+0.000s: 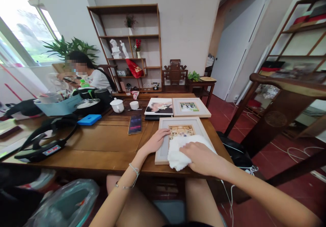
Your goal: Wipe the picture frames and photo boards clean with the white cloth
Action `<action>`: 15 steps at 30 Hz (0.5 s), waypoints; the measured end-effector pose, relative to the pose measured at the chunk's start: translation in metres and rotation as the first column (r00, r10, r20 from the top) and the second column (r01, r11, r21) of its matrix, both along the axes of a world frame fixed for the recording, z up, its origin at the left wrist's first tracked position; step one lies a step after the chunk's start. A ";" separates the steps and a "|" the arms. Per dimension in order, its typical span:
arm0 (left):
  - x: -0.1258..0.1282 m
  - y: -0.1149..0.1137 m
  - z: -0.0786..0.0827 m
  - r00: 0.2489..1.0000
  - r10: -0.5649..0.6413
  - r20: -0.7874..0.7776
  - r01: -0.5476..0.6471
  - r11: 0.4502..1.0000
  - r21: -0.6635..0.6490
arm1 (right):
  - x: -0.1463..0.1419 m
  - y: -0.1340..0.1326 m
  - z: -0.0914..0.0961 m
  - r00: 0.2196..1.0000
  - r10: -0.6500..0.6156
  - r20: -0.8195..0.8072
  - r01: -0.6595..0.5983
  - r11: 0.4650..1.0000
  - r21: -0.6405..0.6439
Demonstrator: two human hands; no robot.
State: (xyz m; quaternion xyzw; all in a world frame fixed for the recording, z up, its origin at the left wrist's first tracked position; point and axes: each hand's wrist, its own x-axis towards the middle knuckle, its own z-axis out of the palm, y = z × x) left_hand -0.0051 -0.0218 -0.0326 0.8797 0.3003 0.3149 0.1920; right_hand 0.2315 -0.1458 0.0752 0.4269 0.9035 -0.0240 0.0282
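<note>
A light wooden picture frame (158,152) lies flat near the table's front edge, with a wide pale mat around a small picture (182,131). Across its left side rests my left hand (157,140), fingers stretched onto the mat. My right hand (197,155) holds a white towel (179,154), bunched and pressed on the frame's lower right part. The towel hides that corner and the lower part of the picture. Just behind are a second framed picture (188,106) and a white-edged photo panel (159,106).
A phone (134,124), blue box (89,119), lidded white cup (117,105) and small white cup (134,105) stand leftward. Farther left are a black headset-like strap (48,150) and light-blue bin (59,106). A person (94,79) sits beyond. A wooden chair (277,118) is at right.
</note>
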 end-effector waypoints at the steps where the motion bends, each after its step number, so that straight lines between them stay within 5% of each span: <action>1: 0.000 0.000 0.000 1.000 -0.001 0.001 0.001 1.000 0.000 | 0.002 0.007 -0.006 1.000 -0.022 -0.016 0.022 1.000 0.017; 7: 0.000 0.000 0.001 1.000 0.002 0.004 -0.002 1.000 0.010 | 0.031 0.081 -0.045 0.975 -0.214 -0.058 0.222 0.951 0.215; 15: -0.001 0.002 0.000 1.000 -0.002 0.003 0.002 1.000 0.014 | 0.025 0.135 -0.040 0.940 -0.331 -0.083 0.341 0.897 0.280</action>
